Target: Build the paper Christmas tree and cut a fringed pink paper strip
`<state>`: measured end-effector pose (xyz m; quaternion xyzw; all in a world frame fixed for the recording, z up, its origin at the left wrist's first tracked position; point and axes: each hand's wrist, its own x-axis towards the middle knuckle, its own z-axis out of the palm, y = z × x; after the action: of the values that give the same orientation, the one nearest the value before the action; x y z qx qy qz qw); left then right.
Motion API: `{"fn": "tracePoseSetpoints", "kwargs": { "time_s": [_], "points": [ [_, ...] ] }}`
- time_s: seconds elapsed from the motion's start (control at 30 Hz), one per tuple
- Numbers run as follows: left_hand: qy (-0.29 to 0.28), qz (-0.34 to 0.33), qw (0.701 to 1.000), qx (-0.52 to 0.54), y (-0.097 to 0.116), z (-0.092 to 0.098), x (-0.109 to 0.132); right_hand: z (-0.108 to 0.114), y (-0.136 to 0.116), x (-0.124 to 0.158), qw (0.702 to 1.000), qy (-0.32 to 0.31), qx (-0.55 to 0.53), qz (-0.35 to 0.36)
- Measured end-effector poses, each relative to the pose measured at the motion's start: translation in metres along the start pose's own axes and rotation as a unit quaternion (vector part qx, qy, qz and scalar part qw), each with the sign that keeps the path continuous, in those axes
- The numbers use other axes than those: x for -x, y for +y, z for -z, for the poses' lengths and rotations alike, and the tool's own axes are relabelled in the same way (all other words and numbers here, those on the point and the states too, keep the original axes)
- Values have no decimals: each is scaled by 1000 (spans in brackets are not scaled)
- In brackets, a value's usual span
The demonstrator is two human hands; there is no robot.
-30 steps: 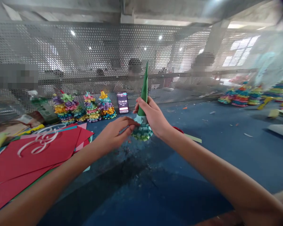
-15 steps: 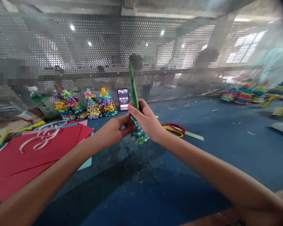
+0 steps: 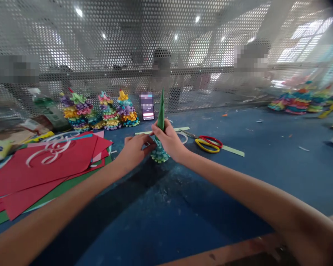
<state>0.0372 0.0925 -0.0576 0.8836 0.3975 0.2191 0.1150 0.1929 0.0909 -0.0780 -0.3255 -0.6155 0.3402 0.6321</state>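
Observation:
A green paper cone (image 3: 161, 115) stands upright between my hands, its lower part wrapped in light blue-green fringed paper (image 3: 160, 156). My right hand (image 3: 172, 143) is closed around the cone's middle, thumb on the near side. From the left, my left hand (image 3: 135, 148) has its thumb and curled fingers at the upper edge of the fringe, closed against the cone. Its exact fingertip contact is partly hidden. Just right of the hands lie scissors (image 3: 208, 143) with red and yellow handles, over a pale green paper strip (image 3: 234, 151).
Red paper sheets (image 3: 63, 159) with white curled strips lie at left. Finished fringed cones (image 3: 127, 111) line the back, near a phone (image 3: 148, 108) and a green bottle (image 3: 51, 112). More fringed cones (image 3: 298, 100) stand far right. Perforated metal mesh (image 3: 122, 48) closes off the back.
My view has tilted downward. The cone has come down toward the table and is straighter. Pale strips behind my hands now show more. Both hands stay at the cone.

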Motion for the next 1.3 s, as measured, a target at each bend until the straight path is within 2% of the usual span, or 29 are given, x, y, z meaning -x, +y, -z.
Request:
{"fn": "tracePoseSetpoints", "kwargs": {
  "time_s": [0.23,0.4,0.6,0.87,1.1,1.2,1.3],
  "points": [
    [-12,-39,999,-23,-16,-17,2,0,9,2,999,-9,27,-31],
    [-2,-81,995,-54,-25,-19,2,-2,5,3,999,-23,25,-36],
    [10,-110,991,-75,-25,-22,1,-4,-4,4,998,-40,34,-42],
    [2,-118,989,-86,-21,-9,0,11,-8,-4,994,-80,28,-68],
    [25,-79,989,-121,-8,-2,3,12,-9,-2,994,-96,30,-50],
    [17,-69,992,-109,-8,-2,3,10,-9,-2,991,-118,38,-50],
    [17,-57,994,-95,-11,2,1,20,-18,-11,986,-146,49,-68]
  ]
}}
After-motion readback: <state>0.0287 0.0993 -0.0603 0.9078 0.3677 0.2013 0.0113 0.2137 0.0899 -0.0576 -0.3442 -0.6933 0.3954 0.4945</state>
